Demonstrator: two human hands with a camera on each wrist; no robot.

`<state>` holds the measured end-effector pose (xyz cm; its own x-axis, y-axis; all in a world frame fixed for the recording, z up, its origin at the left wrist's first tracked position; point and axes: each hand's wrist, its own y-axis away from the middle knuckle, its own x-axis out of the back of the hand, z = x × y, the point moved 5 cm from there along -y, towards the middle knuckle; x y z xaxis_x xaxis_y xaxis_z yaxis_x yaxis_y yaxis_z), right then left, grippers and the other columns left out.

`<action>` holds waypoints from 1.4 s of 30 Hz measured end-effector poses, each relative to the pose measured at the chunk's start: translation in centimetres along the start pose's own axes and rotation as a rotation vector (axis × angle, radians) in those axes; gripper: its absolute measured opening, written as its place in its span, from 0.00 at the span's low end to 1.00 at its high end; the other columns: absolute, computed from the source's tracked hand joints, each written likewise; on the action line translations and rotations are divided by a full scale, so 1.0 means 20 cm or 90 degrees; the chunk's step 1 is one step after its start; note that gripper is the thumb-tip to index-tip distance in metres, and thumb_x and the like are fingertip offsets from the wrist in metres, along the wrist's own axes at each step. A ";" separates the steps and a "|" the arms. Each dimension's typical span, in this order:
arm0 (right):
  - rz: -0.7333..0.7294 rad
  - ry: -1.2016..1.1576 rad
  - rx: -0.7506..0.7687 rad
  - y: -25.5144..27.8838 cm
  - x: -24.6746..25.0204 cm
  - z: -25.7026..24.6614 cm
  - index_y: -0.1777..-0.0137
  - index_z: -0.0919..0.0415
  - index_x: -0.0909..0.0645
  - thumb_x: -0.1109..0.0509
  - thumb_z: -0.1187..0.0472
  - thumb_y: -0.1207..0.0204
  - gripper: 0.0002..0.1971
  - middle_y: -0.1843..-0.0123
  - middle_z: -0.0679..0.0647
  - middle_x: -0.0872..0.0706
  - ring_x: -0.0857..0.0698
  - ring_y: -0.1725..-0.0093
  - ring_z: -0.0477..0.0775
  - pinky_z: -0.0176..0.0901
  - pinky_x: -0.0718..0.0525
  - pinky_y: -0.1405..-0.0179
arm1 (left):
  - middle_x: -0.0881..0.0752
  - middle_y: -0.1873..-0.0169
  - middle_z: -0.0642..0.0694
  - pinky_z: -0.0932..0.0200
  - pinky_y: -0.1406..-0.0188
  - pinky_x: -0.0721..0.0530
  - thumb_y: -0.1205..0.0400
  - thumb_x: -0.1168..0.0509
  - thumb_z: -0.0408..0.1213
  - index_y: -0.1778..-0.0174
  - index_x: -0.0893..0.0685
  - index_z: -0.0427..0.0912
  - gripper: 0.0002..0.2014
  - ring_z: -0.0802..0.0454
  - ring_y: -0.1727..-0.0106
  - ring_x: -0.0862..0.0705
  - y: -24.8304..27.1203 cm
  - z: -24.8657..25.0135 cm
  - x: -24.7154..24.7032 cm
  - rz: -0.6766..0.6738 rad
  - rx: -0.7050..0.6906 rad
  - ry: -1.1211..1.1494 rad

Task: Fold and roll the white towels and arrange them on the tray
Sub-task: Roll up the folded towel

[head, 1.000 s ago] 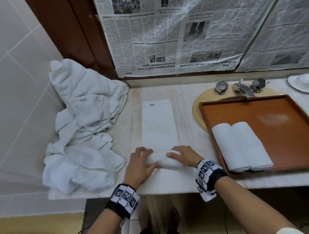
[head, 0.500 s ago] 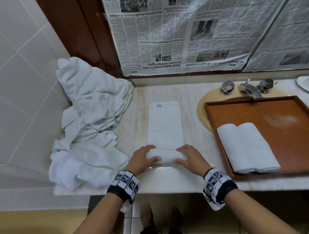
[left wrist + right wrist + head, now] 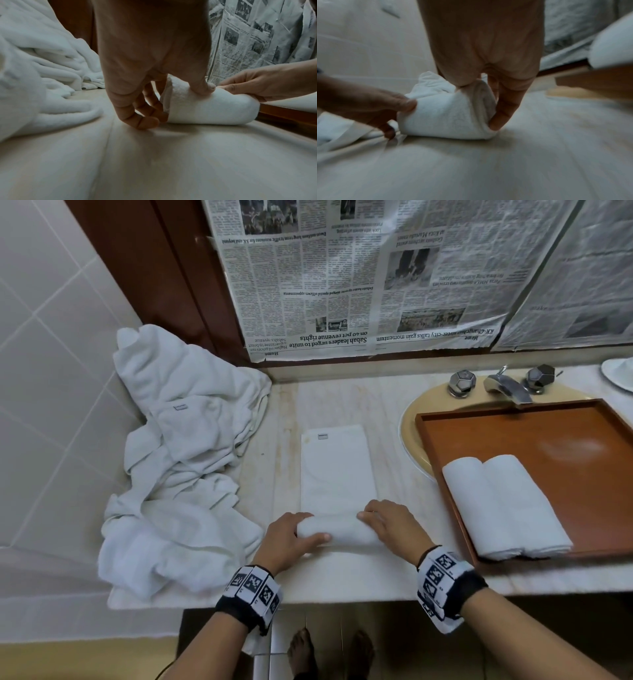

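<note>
The towel (image 3: 337, 474) at lower centre has been rolled further up; both ends are clasped by left hand (image 3: 291, 537) and right hand (image 3: 390, 529); more flat length remains.

Newspaper (image 3: 359, 278) hangs upside down on the wall beyond the hands, over the back of the marble table (image 3: 342, 402). Ahead and right of the right hand, a tap (image 3: 507, 386) with two faceted knobs (image 3: 462, 381) stands behind a yellow sink (image 3: 411, 436). A white dish (image 3: 620, 373) sits far right. Tiled wall (image 3: 44, 371) lies left of the left hand.
</note>
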<state>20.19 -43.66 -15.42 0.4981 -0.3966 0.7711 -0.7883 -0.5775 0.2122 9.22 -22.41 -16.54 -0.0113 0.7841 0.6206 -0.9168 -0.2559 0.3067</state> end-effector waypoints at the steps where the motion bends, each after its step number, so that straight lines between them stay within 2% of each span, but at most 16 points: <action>1: 0.015 0.054 -0.002 0.00 0.00 -0.02 0.45 0.55 0.19 0.42 0.42 0.14 0.18 0.50 0.51 0.19 0.17 0.51 0.56 0.51 0.20 0.52 | 0.16 0.50 0.54 0.61 0.48 0.23 0.35 0.31 0.76 0.41 0.14 0.60 0.32 0.56 0.47 0.18 0.00 0.00 0.00 -0.002 0.009 0.003; 5: 0.057 0.114 0.014 0.03 0.00 -0.04 0.28 0.53 0.26 0.39 0.38 0.17 0.25 0.32 0.49 0.27 0.24 0.35 0.52 0.49 0.18 0.44 | 0.15 0.48 0.52 0.56 0.43 0.19 0.30 0.35 0.76 0.38 0.14 0.54 0.35 0.53 0.44 0.16 -0.02 -0.03 0.00 0.002 0.087 -0.002; 9: 0.001 0.051 0.030 -0.01 -0.03 0.01 0.24 0.53 0.26 0.38 0.36 0.20 0.30 0.32 0.50 0.25 0.26 0.34 0.52 0.44 0.24 0.37 | 0.16 0.43 0.52 0.51 0.36 0.18 0.32 0.37 0.79 0.35 0.17 0.52 0.40 0.51 0.40 0.16 -0.02 -0.01 0.00 0.028 0.113 0.003; 12: -0.032 -0.034 0.005 -0.08 -0.01 0.05 0.31 0.53 0.19 0.36 0.40 0.19 0.24 0.38 0.51 0.19 0.21 0.36 0.53 0.41 0.27 0.37 | 0.33 0.26 0.50 0.50 0.30 0.24 0.25 0.29 0.65 0.20 0.32 0.53 0.40 0.48 0.30 0.26 0.00 0.03 -0.01 0.080 0.038 -0.031; 14: -0.057 -0.045 0.001 -0.12 0.01 0.04 0.35 0.55 0.15 0.35 0.42 0.17 0.20 0.42 0.54 0.15 0.18 0.39 0.54 0.42 0.27 0.38 | 0.40 0.24 0.54 0.47 0.35 0.21 0.26 0.27 0.63 0.19 0.36 0.60 0.41 0.48 0.31 0.29 0.01 0.06 -0.03 0.088 -0.056 -0.122; 17: -0.090 -0.042 -0.024 -0.13 0.02 0.01 0.56 0.52 0.13 0.35 0.44 0.16 0.16 0.57 0.50 0.13 0.17 0.54 0.49 0.42 0.26 0.51 | 0.40 0.24 0.54 0.46 0.39 0.19 0.26 0.27 0.60 0.20 0.35 0.64 0.39 0.47 0.30 0.30 0.03 0.09 -0.08 0.047 -0.086 -0.197; 19: -0.091 -0.058 -0.053 -0.11 0.01 -0.01 0.69 0.48 0.22 0.36 0.45 0.16 0.19 0.67 0.44 0.19 0.21 0.63 0.46 0.40 0.28 0.61 | 0.36 0.25 0.54 0.48 0.40 0.20 0.27 0.27 0.61 0.20 0.34 0.63 0.38 0.48 0.29 0.31 0.02 0.08 -0.08 0.030 -0.068 -0.207; 20: -0.072 -0.032 -0.062 -0.10 0.01 -0.01 0.65 0.49 0.20 0.37 0.46 0.15 0.17 0.64 0.45 0.18 0.19 0.60 0.47 0.41 0.26 0.60 | 0.35 0.26 0.54 0.49 0.39 0.21 0.27 0.27 0.61 0.20 0.34 0.63 0.38 0.48 0.29 0.31 0.01 0.08 -0.08 0.015 -0.057 -0.210; 22: 0.011 0.094 -0.014 -0.04 0.00 -0.03 0.42 0.52 0.17 0.41 0.45 0.15 0.16 0.45 0.50 0.17 0.19 0.44 0.54 0.49 0.20 0.48 | 0.33 0.26 0.53 0.48 0.36 0.21 0.27 0.27 0.61 0.20 0.33 0.62 0.39 0.48 0.28 0.30 0.00 0.07 -0.08 -0.029 -0.033 -0.216; 24: 0.017 0.158 0.083 0.04 -0.05 -0.07 0.27 0.52 0.24 0.46 0.36 0.19 0.28 0.32 0.50 0.23 0.25 0.33 0.56 0.51 0.22 0.39 | 0.30 0.27 0.51 0.47 0.31 0.24 0.28 0.26 0.61 0.20 0.32 0.59 0.40 0.47 0.28 0.27 -0.03 0.06 -0.08 -0.070 -0.015 -0.199; 26: -0.034 0.157 0.120 0.11 -0.12 -0.08 0.22 0.53 0.30 0.47 0.26 0.28 0.42 0.27 0.49 0.28 0.30 0.28 0.54 0.51 0.26 0.33 | 0.27 0.29 0.48 0.50 0.28 0.28 0.29 0.24 0.60 0.20 0.30 0.57 0.41 0.47 0.28 0.26 -0.05 0.06 -0.06 -0.102 -0.006 -0.171; 28: -0.064 0.161 0.103 0.09 -0.14 -0.04 0.21 0.51 0.31 0.44 0.21 0.32 0.46 0.27 0.48 0.28 0.30 0.28 0.52 0.47 0.28 0.32 | 0.28 0.28 0.47 0.51 0.26 0.30 0.28 0.24 0.61 0.18 0.33 0.56 0.43 0.47 0.26 0.27 -0.06 0.06 -0.06 -0.123 -0.001 -0.168; 30: -0.082 0.119 0.081 0.03 -0.13 -0.03 0.24 0.50 0.26 0.37 0.26 0.30 0.40 0.32 0.48 0.24 0.27 0.33 0.51 0.45 0.28 0.35 | 0.34 0.22 0.49 0.49 0.26 0.28 0.27 0.26 0.63 0.14 0.41 0.59 0.47 0.46 0.24 0.31 -0.05 0.07 -0.07 -0.121 -0.008 -0.195; 33: -0.156 -0.001 0.062 -0.05 -0.08 -0.05 0.37 0.51 0.16 0.26 0.34 0.30 0.28 0.44 0.50 0.18 0.21 0.41 0.53 0.46 0.24 0.40 | 0.41 0.22 0.54 0.51 0.41 0.23 0.27 0.28 0.63 0.15 0.55 0.68 0.52 0.46 0.28 0.30 -0.01 0.09 -0.09 -0.070 -0.042 -0.266; 37: -0.246 -0.018 0.019 -0.09 -0.04 -0.06 0.47 0.59 0.15 0.26 0.35 0.28 0.26 0.49 0.53 0.14 0.18 0.48 0.54 0.47 0.22 0.45 | 0.38 0.25 0.51 0.47 0.36 0.22 0.32 0.24 0.64 0.17 0.40 0.62 0.49 0.46 0.28 0.28 -0.07 0.12 -0.06 -0.104 0.023 -0.304; 42: -0.174 -0.137 -0.051 -0.10 0.00 0.02 0.51 0.49 0.15 0.27 0.33 0.29 0.20 0.51 0.43 0.13 0.16 0.48 0.44 0.39 0.21 0.48 | 0.36 0.29 0.52 0.47 0.43 0.21 0.38 0.23 0.68 0.26 0.28 0.51 0.47 0.48 0.32 0.27 -0.09 0.14 -0.02 -0.097 0.055 -0.311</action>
<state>21.93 -42.68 -16.12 0.7521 -0.3814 0.5375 -0.6373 -0.6285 0.4458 12.07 -23.95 -15.34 0.3259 0.4662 0.8224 -0.8568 -0.2220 0.4654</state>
